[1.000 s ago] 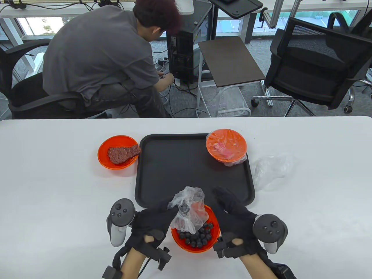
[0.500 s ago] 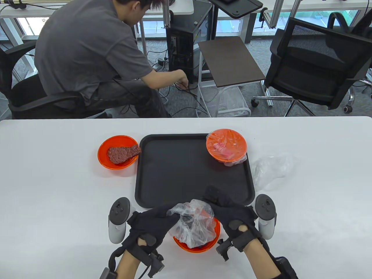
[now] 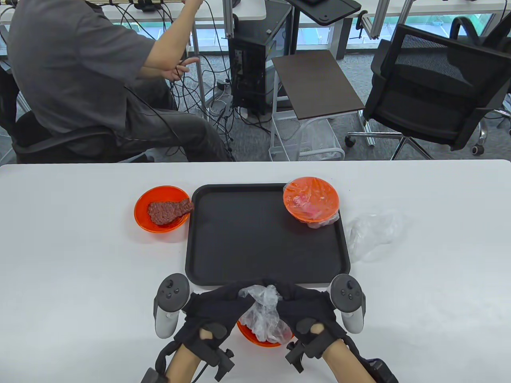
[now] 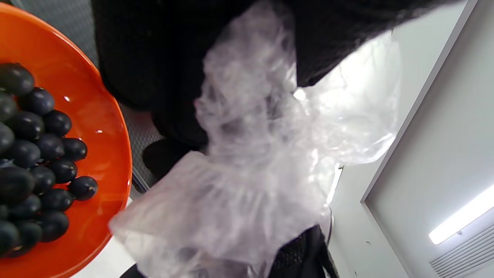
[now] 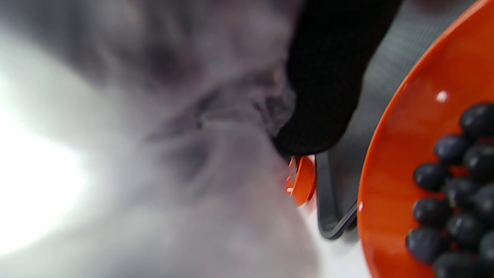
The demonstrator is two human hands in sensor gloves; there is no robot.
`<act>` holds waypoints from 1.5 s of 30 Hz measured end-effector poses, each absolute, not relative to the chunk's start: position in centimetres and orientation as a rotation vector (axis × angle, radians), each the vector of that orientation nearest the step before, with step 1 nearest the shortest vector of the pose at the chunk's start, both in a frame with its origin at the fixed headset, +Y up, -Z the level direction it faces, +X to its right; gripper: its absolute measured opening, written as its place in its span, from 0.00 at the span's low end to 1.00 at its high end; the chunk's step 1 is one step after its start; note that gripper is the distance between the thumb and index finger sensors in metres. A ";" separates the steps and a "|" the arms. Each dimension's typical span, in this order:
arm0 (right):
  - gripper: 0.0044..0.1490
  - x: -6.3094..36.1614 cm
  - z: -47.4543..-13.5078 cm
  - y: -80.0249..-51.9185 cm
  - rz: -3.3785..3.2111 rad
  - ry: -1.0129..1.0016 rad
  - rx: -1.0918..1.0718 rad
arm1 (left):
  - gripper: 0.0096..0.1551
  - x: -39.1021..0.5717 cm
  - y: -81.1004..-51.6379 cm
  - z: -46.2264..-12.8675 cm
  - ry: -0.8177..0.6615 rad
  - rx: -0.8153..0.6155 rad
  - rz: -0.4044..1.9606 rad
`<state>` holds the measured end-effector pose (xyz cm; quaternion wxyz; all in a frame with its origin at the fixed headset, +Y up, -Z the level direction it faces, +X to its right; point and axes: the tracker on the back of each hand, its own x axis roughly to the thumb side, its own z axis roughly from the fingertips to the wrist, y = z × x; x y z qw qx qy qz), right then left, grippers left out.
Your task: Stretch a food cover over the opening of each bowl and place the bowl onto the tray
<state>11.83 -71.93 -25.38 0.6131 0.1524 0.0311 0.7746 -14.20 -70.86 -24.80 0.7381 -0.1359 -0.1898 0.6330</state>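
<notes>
White table (image 3: 80, 259) fills the near half of the table view, with an office floor, a black chair (image 3: 435, 91) and a seated person in a grey shirt (image 3: 76, 68) beyond its far edge.

Both gloved hands meet at the near edge. The left hand (image 3: 217, 309) and the right hand (image 3: 305, 313) each pinch the crumpled clear food cover (image 3: 263, 315), which bunches up between their fingertips and hangs down over the bowl under them. In the left wrist view the cover (image 4: 247, 162) is gathered in the black fingers (image 4: 154, 58); in the right wrist view it is a pale blur beside one dark fingertip (image 5: 328, 77).

Directly below the fingers sits the orange bowl (image 3: 249, 333), mostly hidden by the hands and plastic. The wrist views show it holding dark round berries (image 4: 34, 154), and its opening is uncovered on the sides seen there.

Just beyond the fingertips lies the black tray (image 3: 247, 235). At its far right corner stands a second orange bowl already sealed under clear film (image 3: 311, 199). Left of the tray, touching or nearly touching its edge, a third orange bowl (image 3: 143, 215) holds a brown piece of meat (image 3: 169, 210), uncovered. Another loose clear cover (image 3: 373, 233) lies on the table just right of the tray.
</notes>
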 end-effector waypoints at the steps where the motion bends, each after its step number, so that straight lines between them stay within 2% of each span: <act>1: 0.32 12.1 -25.2 -71.7 1.817 0.021 0.308 | 0.26 -14.2 -70.9 -24.8 -0.420 -0.297 1.383; 5: 0.26 13.2 -25.1 -71.5 1.824 -0.064 0.255 | 0.39 -14.7 -70.9 -24.7 -0.420 -0.270 1.405; 8: 0.26 13.4 -25.3 -71.9 1.679 -0.001 0.276 | 0.46 -15.1 -71.5 -24.9 -0.432 -0.288 1.500; 13: 0.26 12.6 -25.3 -72.1 1.597 0.054 0.335 | 0.37 -14.3 -72.7 -25.3 -0.398 -0.427 1.600; 18: 0.26 11.3 -24.5 -71.7 1.609 -0.015 0.337 | 0.63 -11.4 -73.4 -24.9 -0.542 -0.679 1.615; 21: 0.26 11.0 -23.9 -71.3 1.662 -0.095 0.315 | 0.69 -10.7 -73.3 -24.8 -0.539 -0.671 1.530; 24: 0.26 11.1 -23.5 -71.1 1.715 -0.141 0.304 | 0.65 -10.9 -73.1 -24.9 -0.488 -0.631 1.513; 28: 0.26 11.6 -23.8 -71.7 1.638 -0.110 0.227 | 0.45 -11.5 -72.9 -24.8 -0.352 -0.511 1.523; 32: 0.26 11.7 -23.5 -71.6 1.715 -0.162 0.211 | 0.35 -12.0 -73.0 -24.7 -0.268 -0.391 1.491; 40: 0.27 12.9 -23.2 -71.5 1.749 -0.190 0.174 | 0.27 -13.9 -73.0 -24.6 -0.195 -0.309 1.599; 45: 0.27 13.9 -23.5 -72.1 1.753 -0.149 0.137 | 0.25 -15.9 -73.2 -24.9 -0.154 -0.322 1.826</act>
